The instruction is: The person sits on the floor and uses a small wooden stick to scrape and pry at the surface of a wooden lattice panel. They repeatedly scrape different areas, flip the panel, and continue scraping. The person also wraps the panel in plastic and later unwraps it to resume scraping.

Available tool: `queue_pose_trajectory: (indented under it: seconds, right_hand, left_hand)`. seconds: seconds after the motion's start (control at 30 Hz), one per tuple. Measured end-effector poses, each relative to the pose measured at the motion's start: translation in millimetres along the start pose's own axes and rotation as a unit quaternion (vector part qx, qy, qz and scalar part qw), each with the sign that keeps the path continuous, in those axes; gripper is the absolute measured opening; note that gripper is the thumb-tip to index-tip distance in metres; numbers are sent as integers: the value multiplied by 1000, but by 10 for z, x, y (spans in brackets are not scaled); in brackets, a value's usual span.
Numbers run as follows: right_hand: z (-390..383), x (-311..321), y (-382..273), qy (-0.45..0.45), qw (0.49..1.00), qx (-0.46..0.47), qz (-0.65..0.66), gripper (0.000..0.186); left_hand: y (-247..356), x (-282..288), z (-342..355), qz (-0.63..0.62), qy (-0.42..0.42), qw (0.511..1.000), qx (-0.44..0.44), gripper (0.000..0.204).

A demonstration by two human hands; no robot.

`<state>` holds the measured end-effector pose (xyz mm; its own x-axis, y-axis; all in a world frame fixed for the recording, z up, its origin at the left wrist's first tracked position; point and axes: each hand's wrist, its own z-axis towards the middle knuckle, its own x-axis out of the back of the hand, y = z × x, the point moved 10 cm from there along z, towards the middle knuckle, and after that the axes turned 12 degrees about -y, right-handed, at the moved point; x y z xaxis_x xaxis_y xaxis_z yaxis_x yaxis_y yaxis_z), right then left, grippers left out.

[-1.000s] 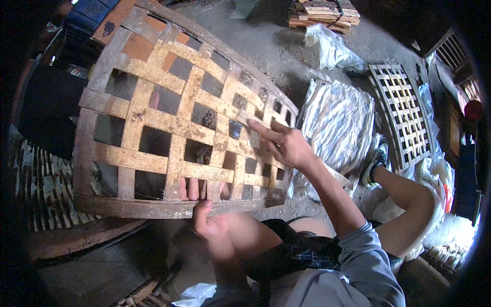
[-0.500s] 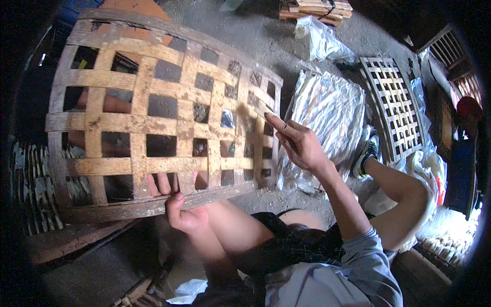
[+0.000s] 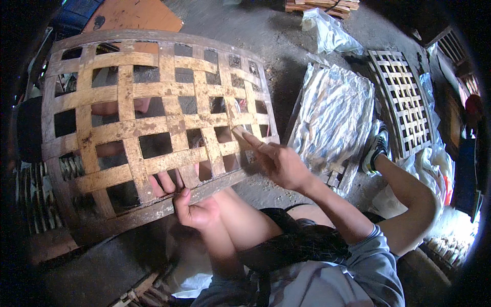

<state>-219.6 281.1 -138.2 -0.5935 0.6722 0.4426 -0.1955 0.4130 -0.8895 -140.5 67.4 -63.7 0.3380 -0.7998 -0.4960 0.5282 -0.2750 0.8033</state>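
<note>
A woven lattice panel of flat pale strips (image 3: 151, 90) in a worn wooden frame is tilted up in front of me, with brown stains and flaking patches on the strips. My left hand (image 3: 200, 209) is closed around its lower frame edge, thumb on the near side and fingertips showing through the openings. In my right hand (image 3: 284, 166) is a short flat wooden stick (image 3: 239, 131), pinched with the index finger stretched along it. The stick's tip is at the strips near the panel's right side, seemingly touching them.
Right of the panel, a board covered in crinkled silvery sheeting (image 3: 337, 107) lies on the ground. Beyond it lies another lattice panel (image 3: 386, 102). Clear plastic (image 3: 330, 33) and a bundle of wood pieces (image 3: 322, 7) are farther back. An orange board (image 3: 135, 16) stands behind the held panel.
My right hand and the stick have moved down and left across the lattice. The panel has shifted lower and tilted, still gripped by my left hand.
</note>
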Motion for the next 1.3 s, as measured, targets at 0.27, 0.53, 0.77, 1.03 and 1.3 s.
queue_pose_trajectory:
  seconds: [0.27,0.53,0.77,1.03,1.3]
  right_hand:
    - [167,11,-374,8,996,23,80,53]
    - [157,-103,-611,-49,972,-34,228,47]
    - [120,-119,-652,7,952,-2,306,50]
    - [441,-359,-554,-47,917,-73,389,48]
    - [352,354,637,165,910,-195,326,68]
  left_hand:
    - [-61,18,-37,-38,24,999,-11,84]
    - [304,-369,-211,249,-122,951,-136,81]
    - [379,-488,-250,330,-236,889,-213,87]
    - [397,-596,-203,343,-172,899,-209,45]
    - [167,-419,-152,-24,-11,1000,-8,94]
